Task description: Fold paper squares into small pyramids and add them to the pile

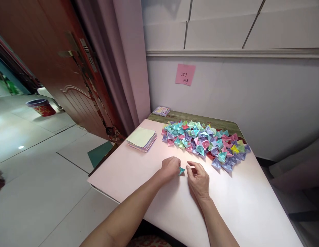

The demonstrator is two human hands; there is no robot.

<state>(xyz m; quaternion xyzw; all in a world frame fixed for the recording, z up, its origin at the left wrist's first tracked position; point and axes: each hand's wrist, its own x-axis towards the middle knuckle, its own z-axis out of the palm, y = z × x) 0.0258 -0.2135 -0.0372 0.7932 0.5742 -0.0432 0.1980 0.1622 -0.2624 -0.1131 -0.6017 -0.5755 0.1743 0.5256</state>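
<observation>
Near the middle of the table, my left hand [170, 168] is closed on a small teal folded-paper boat [181, 170], whose pointed end sticks out past the fingers. Just to its right is my right hand [199, 178], fingers curved and apart from the thumb, with nothing in it. A gap separates that hand from the teal paper. Beyond both hands lies a heap of folded paper boats [200, 140] in teal, purple, pink, green, red and yellow. To the left is a stack of square paper sheets [141, 139], a pale yellow one on top.
A pink-white cover [118, 171] lies over the wooden table. Small printed cards [161, 110] sit at its far left corner. On the wall is a pink note [185, 74]. A wooden door [56, 51], curtain [123, 61] and red bin [42, 107] stand left.
</observation>
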